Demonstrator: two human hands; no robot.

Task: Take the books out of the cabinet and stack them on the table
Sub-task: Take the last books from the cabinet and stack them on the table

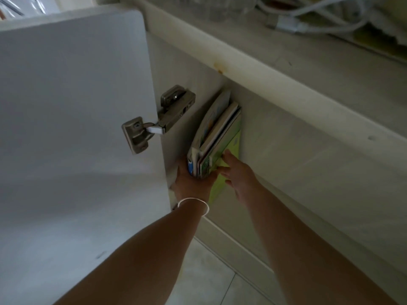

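A bunch of thin books (217, 133) stands on edge inside the open white cabinet (286, 150), leaning against its left wall. The outermost cover is light green. My left hand (193, 183), with a white bracelet on the wrist, grips the near bottom ends of the books from below and from the left. My right hand (237, 175) lies flat against the green cover, fingers spread, pressing the bunch from the right. The far ends of the books reach up under the countertop edge.
The cabinet door (72, 106) stands swung open at the left, with a metal hinge (158, 119) close to the books. The countertop (308, 58) overhangs above, carrying white cables (308, 14) and a clear container. Tiled floor (209, 282) lies below.
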